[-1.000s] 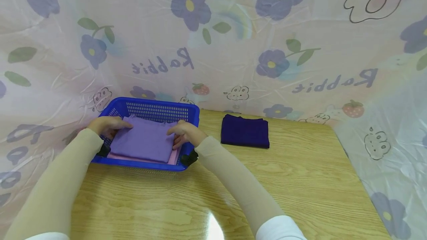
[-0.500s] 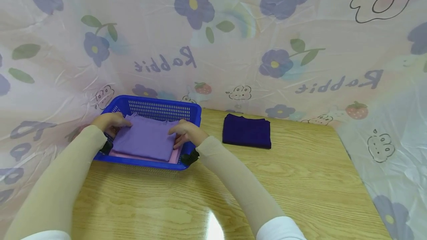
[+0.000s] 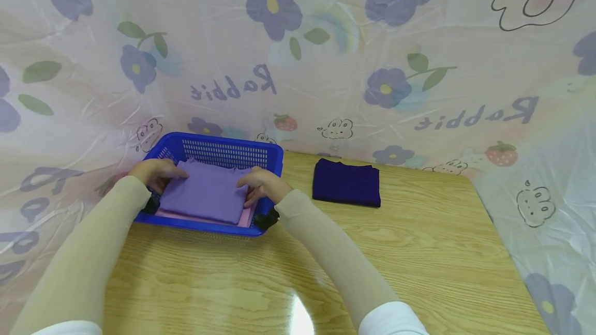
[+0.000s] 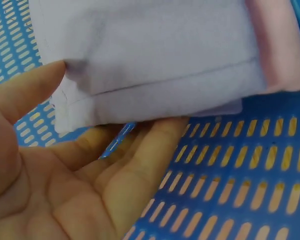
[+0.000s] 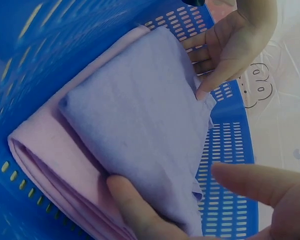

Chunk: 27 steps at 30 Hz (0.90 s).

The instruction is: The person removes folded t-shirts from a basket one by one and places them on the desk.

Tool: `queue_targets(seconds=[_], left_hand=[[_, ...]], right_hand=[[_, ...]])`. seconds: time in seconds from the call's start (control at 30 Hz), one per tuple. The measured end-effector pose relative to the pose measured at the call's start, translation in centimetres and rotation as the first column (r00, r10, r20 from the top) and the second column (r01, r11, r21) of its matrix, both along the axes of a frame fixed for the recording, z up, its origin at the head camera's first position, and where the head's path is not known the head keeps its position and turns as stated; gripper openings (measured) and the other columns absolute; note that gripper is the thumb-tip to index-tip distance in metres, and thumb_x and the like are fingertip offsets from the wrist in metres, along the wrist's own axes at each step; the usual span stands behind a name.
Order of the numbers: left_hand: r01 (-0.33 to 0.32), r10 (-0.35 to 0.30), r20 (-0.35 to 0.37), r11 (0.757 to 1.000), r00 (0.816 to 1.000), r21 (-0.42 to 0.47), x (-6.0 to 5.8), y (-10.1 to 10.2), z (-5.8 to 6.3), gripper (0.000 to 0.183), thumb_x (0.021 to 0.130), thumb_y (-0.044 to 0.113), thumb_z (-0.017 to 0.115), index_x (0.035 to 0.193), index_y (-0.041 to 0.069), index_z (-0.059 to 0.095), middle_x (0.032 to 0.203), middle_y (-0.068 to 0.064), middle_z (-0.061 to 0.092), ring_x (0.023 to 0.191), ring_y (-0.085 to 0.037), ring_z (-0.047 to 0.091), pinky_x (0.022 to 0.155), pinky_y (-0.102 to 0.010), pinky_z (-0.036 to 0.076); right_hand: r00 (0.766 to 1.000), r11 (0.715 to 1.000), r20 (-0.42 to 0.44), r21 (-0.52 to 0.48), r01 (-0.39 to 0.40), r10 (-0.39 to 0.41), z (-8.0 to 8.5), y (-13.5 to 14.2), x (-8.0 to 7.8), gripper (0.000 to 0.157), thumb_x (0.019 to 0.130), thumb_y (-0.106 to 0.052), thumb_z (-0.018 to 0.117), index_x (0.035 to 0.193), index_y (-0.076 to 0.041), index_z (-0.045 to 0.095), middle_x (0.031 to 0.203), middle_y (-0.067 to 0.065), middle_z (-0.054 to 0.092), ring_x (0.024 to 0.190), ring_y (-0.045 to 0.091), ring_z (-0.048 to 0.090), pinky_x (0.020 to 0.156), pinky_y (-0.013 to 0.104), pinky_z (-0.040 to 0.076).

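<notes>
A folded lilac cloth (image 3: 202,193) lies in a blue plastic basket (image 3: 223,228), on top of a folded pink cloth (image 5: 60,142). At its left edge my left hand (image 3: 158,172) pinches it, thumb above and fingers beneath, as the left wrist view shows; those fingertips are hidden under the fabric. My right hand (image 3: 263,185) is at the lilac cloth's right edge. In the right wrist view one fairly straight finger (image 5: 132,205) touches the cloth's side, while another digit is spread apart from it.
A folded dark purple cloth (image 3: 346,183) lies on the wooden table (image 3: 419,252), right of the basket. Behind stands a pale curtain (image 3: 307,81) printed with flowers and rabbits, which also hangs at both sides. The basket's walls rise around both hands.
The whole scene has shifted slightly right in the head view. Hands and lilac cloth keep nearly the same place in the basket.
</notes>
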<state>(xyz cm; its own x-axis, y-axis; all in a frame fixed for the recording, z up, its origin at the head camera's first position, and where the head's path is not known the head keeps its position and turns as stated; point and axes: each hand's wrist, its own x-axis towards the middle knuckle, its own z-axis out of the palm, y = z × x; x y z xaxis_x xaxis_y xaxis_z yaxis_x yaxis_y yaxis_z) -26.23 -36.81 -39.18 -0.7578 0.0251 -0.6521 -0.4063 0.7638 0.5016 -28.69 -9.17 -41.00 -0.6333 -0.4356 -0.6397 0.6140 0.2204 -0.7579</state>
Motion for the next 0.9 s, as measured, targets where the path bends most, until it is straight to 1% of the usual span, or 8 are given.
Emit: queue_targets(seconds=[0.13, 0.3, 0.4, 0.53, 0.63, 0.77, 0.83, 0.9], left_hand=[[0.051, -0.051, -0.010, 0.998, 0.999, -0.038, -0.06, 0.25, 0.21, 0.076, 0.102, 0.027, 0.049, 0.139, -0.027, 0.011, 0.131, -0.048, 0.037, 0.115, -0.052, 0.053, 0.086, -0.047, 0.056], [0.073, -0.073, 0.003, 0.996, 0.997, -0.049, -0.06, 0.27, 0.30, 0.072, 0.102, 0.022, 0.050, 0.137, -0.028, 0.012, 0.131, -0.048, 0.038, 0.116, -0.051, 0.053, 0.086, -0.047, 0.056], [0.051, -0.051, 0.011, 0.998, 0.999, -0.020, -0.04, 0.27, 0.28, 0.075, 0.102, 0.018, 0.052, 0.140, -0.027, 0.004, 0.133, -0.046, 0.033, 0.119, -0.050, 0.049, 0.090, -0.047, 0.055], [-0.019, 0.018, 0.038, 0.999, 0.999, 0.045, -0.10, 0.14, 0.15, 0.075, 0.102, 0.012, 0.053, 0.141, -0.024, 0.001, 0.131, -0.041, 0.033, 0.119, -0.045, 0.046, 0.094, -0.048, 0.052], [-0.009, 0.009, 0.017, 1.000, 1.000, 0.029, -0.20, 0.04, 0.11, 0.072, 0.101, 0.010, 0.053, 0.139, -0.026, 0.004, 0.131, -0.043, 0.034, 0.118, -0.047, 0.048, 0.093, -0.049, 0.053], [0.026, -0.026, -0.008, 1.000, 1.000, -0.015, -0.26, 0.14, 0.38, 0.075, 0.101, 0.009, 0.054, 0.138, -0.030, 0.001, 0.136, -0.048, 0.025, 0.125, -0.054, 0.044, 0.094, -0.049, 0.052], [0.016, -0.016, -0.002, 1.000, 1.000, -0.005, -0.22, 0.24, 0.53, 0.077, 0.101, 0.009, 0.054, 0.138, -0.029, -0.002, 0.134, -0.047, 0.025, 0.125, -0.053, 0.043, 0.096, -0.050, 0.051], [0.002, -0.002, 0.001, 1.000, 1.000, -0.002, -0.20, 0.25, 0.52, 0.077, 0.101, 0.009, 0.053, 0.140, -0.028, -0.002, 0.132, -0.044, 0.026, 0.124, -0.051, 0.043, 0.097, -0.050, 0.050]], right_hand=[[1.000, 1.000, 0.016, -0.009, 0.011, -0.011, 0.04, -0.04, 0.00, 0.092, 0.094, 0.008, 0.058, 0.161, -0.014, -0.002, 0.153, 0.041, 0.015, 0.134, 0.060, 0.029, 0.097, 0.066, 0.042], [1.000, 1.000, 0.019, -0.007, 0.006, -0.005, -0.06, -0.14, -0.04, 0.091, 0.094, 0.009, 0.057, 0.161, -0.014, -0.001, 0.153, 0.042, 0.013, 0.134, 0.061, 0.028, 0.097, 0.066, 0.042], [1.000, 1.000, 0.009, -0.004, 0.005, -0.005, -0.16, -0.19, -0.07, 0.090, 0.094, 0.010, 0.057, 0.160, -0.013, 0.000, 0.153, 0.042, 0.014, 0.133, 0.062, 0.029, 0.097, 0.066, 0.042], [1.000, 1.000, -0.003, -0.001, 0.002, -0.002, -0.19, -0.27, -0.06, 0.089, 0.093, 0.013, 0.057, 0.160, -0.010, 0.002, 0.152, 0.043, 0.015, 0.131, 0.063, 0.031, 0.096, 0.066, 0.043], [1.000, 1.000, -0.016, 0.005, -0.001, 0.001, -0.18, -0.41, -0.02, 0.084, 0.091, 0.018, 0.055, 0.157, -0.005, 0.009, 0.148, 0.044, 0.022, 0.128, 0.062, 0.036, 0.095, 0.065, 0.045], [0.999, 1.000, -0.041, 0.024, 0.004, -0.003, -0.22, -0.73, 0.00, 0.067, 0.089, 0.022, 0.054, 0.147, 0.005, 0.024, 0.135, 0.046, 0.040, 0.123, 0.057, 0.046, 0.092, 0.061, 0.049], [0.999, 1.000, -0.052, 0.030, 0.007, -0.006, -0.34, -0.86, -0.08, 0.062, 0.089, 0.022, 0.054, 0.143, 0.007, 0.028, 0.129, 0.046, 0.046, 0.121, 0.056, 0.049, 0.091, 0.060, 0.050], [0.999, 0.999, -0.054, 0.031, 0.008, -0.007, -0.43, -0.94, -0.13, 0.059, 0.090, 0.020, 0.055, 0.142, 0.009, 0.030, 0.128, 0.048, 0.046, 0.121, 0.056, 0.049, 0.091, 0.060, 0.050]])
